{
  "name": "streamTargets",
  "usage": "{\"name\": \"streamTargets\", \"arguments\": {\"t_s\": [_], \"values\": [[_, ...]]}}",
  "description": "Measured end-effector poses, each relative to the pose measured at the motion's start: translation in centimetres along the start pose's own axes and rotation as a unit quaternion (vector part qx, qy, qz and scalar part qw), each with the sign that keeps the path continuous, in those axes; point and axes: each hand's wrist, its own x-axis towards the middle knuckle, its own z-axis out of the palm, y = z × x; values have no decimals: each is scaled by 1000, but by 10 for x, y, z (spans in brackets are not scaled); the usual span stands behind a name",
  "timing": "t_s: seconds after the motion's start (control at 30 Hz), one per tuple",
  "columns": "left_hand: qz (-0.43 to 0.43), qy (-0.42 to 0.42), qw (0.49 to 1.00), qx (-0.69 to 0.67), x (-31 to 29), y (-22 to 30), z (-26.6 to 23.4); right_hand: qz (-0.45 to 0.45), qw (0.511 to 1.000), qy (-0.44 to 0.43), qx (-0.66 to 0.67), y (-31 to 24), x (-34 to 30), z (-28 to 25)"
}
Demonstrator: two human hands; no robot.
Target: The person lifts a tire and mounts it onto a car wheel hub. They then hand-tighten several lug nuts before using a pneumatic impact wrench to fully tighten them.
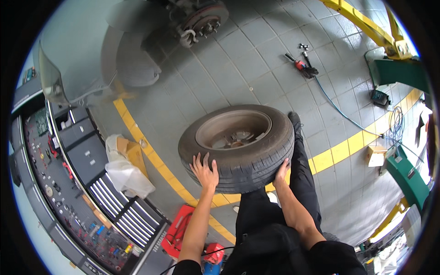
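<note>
A car wheel [233, 166] with a black tyre is tilted in front of me, the hollow side of its dusty rim facing up. My left hand [204, 172] presses against the near left of the tyre, its fingers spread over tread and sidewall. On the near right, my right hand [281, 173] cups the tread, with part of its fingers hidden. Between them the two hands hold the wheel close to my legs. Whether its underside touches the floor is hidden.
A raised car's bare brake disc [207, 22] is at the top. An impact wrench [302, 66] lies on the tiles with a blue hose [337, 110]. A yellow lift arm [362, 23] is at right. A tool cabinet [85, 137], cardboard box [136, 156] and red case [178, 229] stand left.
</note>
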Motion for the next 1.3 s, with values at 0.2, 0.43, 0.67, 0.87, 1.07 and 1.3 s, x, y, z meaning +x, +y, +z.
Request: {"name": "streamTargets", "arguments": {"t_s": [0.2, 0.43, 0.67, 0.87, 1.07, 1.3], "values": [[131, -192, 972, -37, 56, 10, -14, 24, 987, 11, 158, -12, -12, 9], [-54, -474, 879, -17, 94, 36, 22, 297, 888, -235, 260, -28, 6, -13], [-80, -537, 840, -15, 103, 69, 42, 335, 893, -210, 216, 46, 30, -8], [-101, -482, 868, -71, 71, 56, 55, 325, 879, -167, 306, 71, 33, 6], [-88, -459, 882, -64, 75, 80, 31, 310, 877, -209, 301, 57, 40, 6], [-55, -370, 925, -71, 107, 134, -12, 265, 864, -282, 323, -7, 44, 32]]}}
